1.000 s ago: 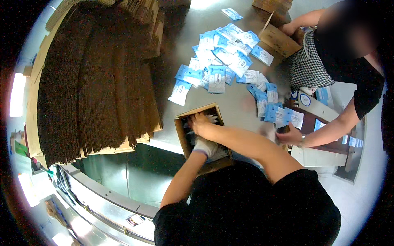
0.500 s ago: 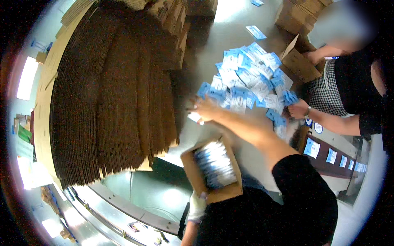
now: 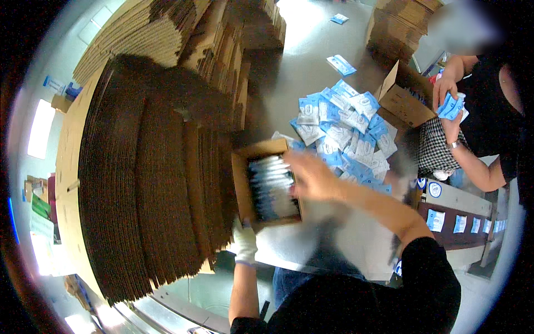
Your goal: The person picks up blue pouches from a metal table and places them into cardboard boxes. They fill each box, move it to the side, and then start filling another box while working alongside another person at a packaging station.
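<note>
Box (image 3: 261,148): plain cardboard, matt
Packets (image 3: 364,104): thin film, plastic by the look of it, kinda shiny and wrinkly
Table (image 3: 347,250): smooth metal, pretty glossy where the light hits
Cardboard stack (image 3: 158,200): matt, super rough along the ridged edges
Glove (image 3: 245,246): matt cloth, looks knitted
Shirt (image 3: 367,306): cloth too, flat finish

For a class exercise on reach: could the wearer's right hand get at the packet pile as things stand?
Probably yes: the packet pile lies beyond the right hand, with nothing seen between them, though the hand, at the right edge of the open carton, may need to lift away.
</note>
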The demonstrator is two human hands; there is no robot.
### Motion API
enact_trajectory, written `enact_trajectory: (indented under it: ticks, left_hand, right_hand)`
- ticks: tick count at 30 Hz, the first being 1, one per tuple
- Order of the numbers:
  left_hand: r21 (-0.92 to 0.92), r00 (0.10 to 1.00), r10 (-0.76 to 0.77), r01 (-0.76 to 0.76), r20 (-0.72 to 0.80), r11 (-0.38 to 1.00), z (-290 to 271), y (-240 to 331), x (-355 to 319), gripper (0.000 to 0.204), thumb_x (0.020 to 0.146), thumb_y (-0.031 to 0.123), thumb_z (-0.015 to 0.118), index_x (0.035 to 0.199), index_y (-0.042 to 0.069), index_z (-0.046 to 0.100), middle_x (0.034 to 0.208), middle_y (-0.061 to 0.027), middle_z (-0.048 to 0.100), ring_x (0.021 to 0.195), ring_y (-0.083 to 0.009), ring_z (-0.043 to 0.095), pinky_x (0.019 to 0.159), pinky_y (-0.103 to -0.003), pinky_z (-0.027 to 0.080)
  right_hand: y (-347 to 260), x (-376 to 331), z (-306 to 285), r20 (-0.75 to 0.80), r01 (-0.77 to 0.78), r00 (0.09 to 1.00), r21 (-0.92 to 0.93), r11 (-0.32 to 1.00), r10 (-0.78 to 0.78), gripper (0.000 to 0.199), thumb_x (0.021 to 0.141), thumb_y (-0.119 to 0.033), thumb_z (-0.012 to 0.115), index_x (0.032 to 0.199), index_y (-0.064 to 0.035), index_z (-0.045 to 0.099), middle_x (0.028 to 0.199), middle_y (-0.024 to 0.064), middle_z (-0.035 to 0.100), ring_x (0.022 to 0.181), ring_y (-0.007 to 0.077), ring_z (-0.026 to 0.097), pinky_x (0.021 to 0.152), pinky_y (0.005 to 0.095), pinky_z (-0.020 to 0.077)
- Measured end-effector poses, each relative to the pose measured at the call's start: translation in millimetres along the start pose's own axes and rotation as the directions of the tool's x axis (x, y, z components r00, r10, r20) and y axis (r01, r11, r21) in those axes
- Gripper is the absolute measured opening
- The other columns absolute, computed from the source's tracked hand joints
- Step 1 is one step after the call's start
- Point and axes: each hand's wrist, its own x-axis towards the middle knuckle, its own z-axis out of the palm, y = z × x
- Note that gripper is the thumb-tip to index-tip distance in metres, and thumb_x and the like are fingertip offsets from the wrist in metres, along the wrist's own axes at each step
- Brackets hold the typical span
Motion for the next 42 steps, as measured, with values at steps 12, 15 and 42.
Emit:
enact_trajectory:
  ticks: [12,15,42]
  left_hand:
    - [0.793,0.592,0.732,-0.598,0.338,0.117,-101.6,287.2,-71.8,0.024,0.08,0.009,0.057,0.098,-0.004,0.051,0.094,-0.0222,0.056,0.088,-0.0378,0.053,0.084,-0.047,0.044]
    - [0.946,0.487,0.848,-0.32,0.211,-0.052,-153.4,303.3,-89.0,0.036,0.081,0.021,0.055,0.106,-0.004,0.048,0.102,-0.0233,0.053,0.093,-0.0366,0.053,0.085,-0.048,0.045]
    - [0.984,0.589,0.788,0.088,-0.178,0.156,-221.1,394.7,-101.5,0.037,0.079,0.013,0.062,0.114,0.007,0.054,0.106,-0.012,0.057,0.099,-0.0291,0.053,0.086,-0.039,0.041]
  right_hand:
    - [141.9,124.5,50.2,-0.203,-0.235,0.967,-0.486,0.842,0.152,0.018,0.082,-0.014,0.049,0.093,-0.0004,0.054,0.059,0.0126,0.057,0.054,0.0306,0.058,0.046,0.0426,0.0441]
    - [174.6,174.7,-10.4,-0.503,-0.469,0.862,-0.747,0.471,0.059,0.029,0.081,-0.015,0.052,0.105,-0.0004,0.052,0.084,0.0176,0.06,0.072,0.0315,0.06,0.06,0.0397,0.0472]
    - [-374.3,-66.7,-290.3,0.67,0.346,0.39,0.529,0.775,-0.631,0.027,0.09,-0.02,0.049,0.113,-0.0066,0.052,0.114,0.0145,0.051,0.096,0.0198,0.055,0.081,0.0269,0.044]
